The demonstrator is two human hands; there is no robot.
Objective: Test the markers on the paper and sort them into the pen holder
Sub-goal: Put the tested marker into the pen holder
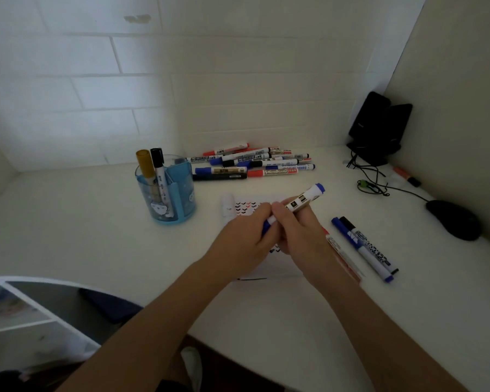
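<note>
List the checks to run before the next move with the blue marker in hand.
1. Blue marker gripped by left hand and right hand: ok.
2. Cap off its lower end: cannot tell, the left hand covers it.
3. Paper lies under the hands: ok.
4. Pen holder upright, with room left: ok.
5. Pile of markers lies apart from the paper: ok.

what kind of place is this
Probably a desk workspace in a corner: a white desk against a brick-patterned wall, a black computer mouse with cables, and a blue pen holder beside a pile of markers.
</note>
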